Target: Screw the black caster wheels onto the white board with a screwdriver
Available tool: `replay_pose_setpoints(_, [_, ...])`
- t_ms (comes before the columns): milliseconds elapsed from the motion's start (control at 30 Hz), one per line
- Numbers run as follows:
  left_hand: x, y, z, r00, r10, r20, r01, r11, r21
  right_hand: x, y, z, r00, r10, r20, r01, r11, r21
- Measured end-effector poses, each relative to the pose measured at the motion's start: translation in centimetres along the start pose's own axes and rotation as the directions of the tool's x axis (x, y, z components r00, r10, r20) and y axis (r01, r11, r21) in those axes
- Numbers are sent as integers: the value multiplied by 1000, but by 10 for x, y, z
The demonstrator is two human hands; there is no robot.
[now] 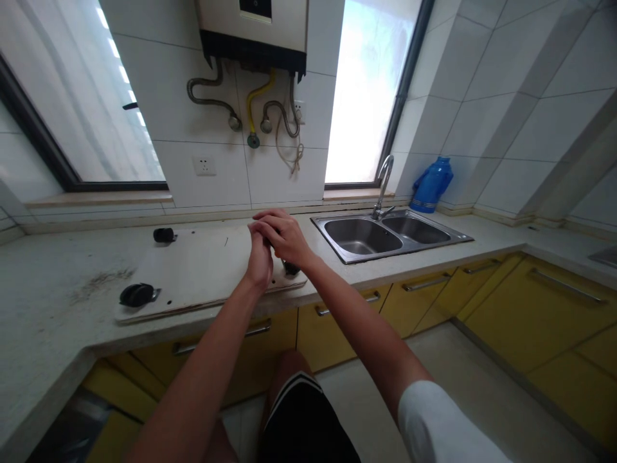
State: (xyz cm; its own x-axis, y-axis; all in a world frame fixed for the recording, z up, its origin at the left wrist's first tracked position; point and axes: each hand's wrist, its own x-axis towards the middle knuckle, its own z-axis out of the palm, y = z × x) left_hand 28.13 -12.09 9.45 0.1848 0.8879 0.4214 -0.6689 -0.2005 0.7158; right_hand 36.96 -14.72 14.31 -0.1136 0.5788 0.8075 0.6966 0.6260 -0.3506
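Note:
My left hand (260, 257) is upright above the right part of a white board (202, 257), its fingers closed and mostly hidden. My right hand (284, 236) lies over its top with bent fingers, so both hands meet around one spot. What they grip is covered; only a small dark and orange bit shows between them. Just under my right wrist a black caster (290, 267) sits at the board's right end. Two more black casters, one at the near left corner (137, 295) and one at the far left (164, 235), stand on the board with wheels up.
The board lies on a pale countertop (43, 283) with a dark smudge of debris to its left. Rightward are a double steel sink (364, 239), a faucet (383, 186) and a blue thermos-like container (432, 184). A water heater (253, 32) with hoses hangs above. Yellow cabinets (337, 334) run below.

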Motion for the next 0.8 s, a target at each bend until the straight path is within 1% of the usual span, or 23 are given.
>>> replay_pose_setpoints(67, [7, -6, -12, 1000, -12, 0, 12, 991, 137, 5, 1, -16, 989, -50, 136, 67, 991, -118])
replay_pose_setpoints(100, [9, -10, -19, 1000, -15, 6, 13, 972, 235, 7, 1, -25, 979, -60, 194, 99, 974, -203])
replay_pose_setpoints(167, [9, -20, -37, 1000, -26, 2, 23, 904, 428, 10, 1, -40, 955, -37, 294, 146, 922, -359])
replay_pose_setpoints(233, [3, -31, -54, 999, -37, -10, 37, 829, 557, 10, -1, -50, 933, 19, 360, 163, 868, -469])
replay_pose_setpoints(267, [-1, -36, -62, 999, -45, -1, 36, 796, 604, 8, -2, -54, 936, 42, 348, 143, 860, -490])
replay_pose_setpoints(300, [-5, -39, -69, 998, -52, 20, 27, 765, 643, 7, -2, -56, 950, 55, 309, 112, 860, -498])
replay_pose_setpoints(367, [-11, -43, -78, 994, -69, 83, -10, 706, 708, 2, -4, -58, 981, 43, 189, 54, 876, -480])
replay_pose_setpoints(433, [-14, -43, -83, 987, -82, 139, -50, 661, 749, -2, -4, -60, 996, 34, 79, 4, 899, -439])
replay_pose_setpoints(500, [-14, -40, -86, 979, -94, 182, -86, 619, 781, -3, 0, -64, 998, 53, -27, -60, 922, -382])
replay_pose_setpoints(567, [-13, -37, -87, 965, -111, 236, -136, 558, 819, -2, 11, -70, 979, 85, -183, -137, 947, -291])
replay_pose_setpoints(600, [-13, -37, -87, 956, -122, 267, -167, 524, 835, -2, 20, -73, 951, 109, -289, -179, 957, -226])
replay_pose_setpoints(633, [-13, -37, -87, 946, -134, 295, -196, 488, 850, -2, 31, -74, 899, 153, -410, -227, 964, -137])
replay_pose_setpoints(667, [-13, -39, -86, 939, -144, 313, -219, 453, 864, -2, 45, -75, 815, 231, -532, -281, 960, -13])
replay_pose_setpoints(700, [-13, -40, -86, 935, -153, 320, -231, 421, 877, -3, 59, -74, 702, 343, -624, -330, 933, 142])
replay_pose_setpoints(733, [-13, -42, -86, 934, -163, 318, -234, 392, 890, -5, 74, -70, 571, 482, -665, -367, 874, 318])
replay_pose_setpoints(767, [-13, -45, -85, 935, -173, 310, -231, 367, 901, -7, 90, -65, 451, 614, -647, -388, 788, 478])
replay_pose_setpoints(800, [-13, -47, -84, 936, -183, 301, -224, 348, 910, -9, 104, -58, 390, 694, -605, -403, 719, 566])
